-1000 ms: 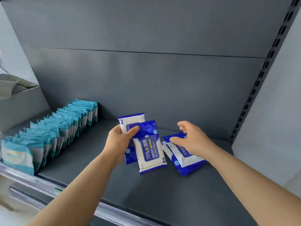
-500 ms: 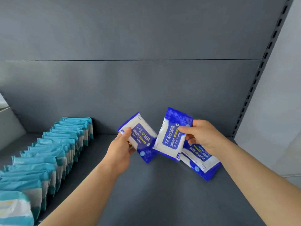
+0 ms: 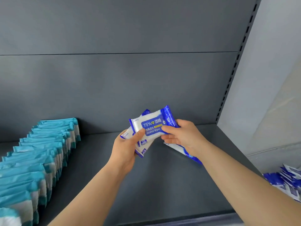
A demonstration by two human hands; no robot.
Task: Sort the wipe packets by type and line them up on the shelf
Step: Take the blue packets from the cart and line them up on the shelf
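left hand (image 3: pixel 128 149) grips blue packets (image 3: pixel 151 126) above shelf (image 3: pixel 146 185) | right hand (image 3: pixel 184 137) pinches the front one's right end | soft, light, slippery, i think (hold the flat sides) | teal row (image 3: pixel 40 160) stands left

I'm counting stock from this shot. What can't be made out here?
Head view only:
- Held stack: the front packet and the left hand cover it, so its count is unclear.
- Lying packet: mostly hidden under the right hand, which pinches the front packet.
- Teal row: cut off by the left and bottom edges, near end blurred.
- Blue pile: blurred, cut off by the right edge.
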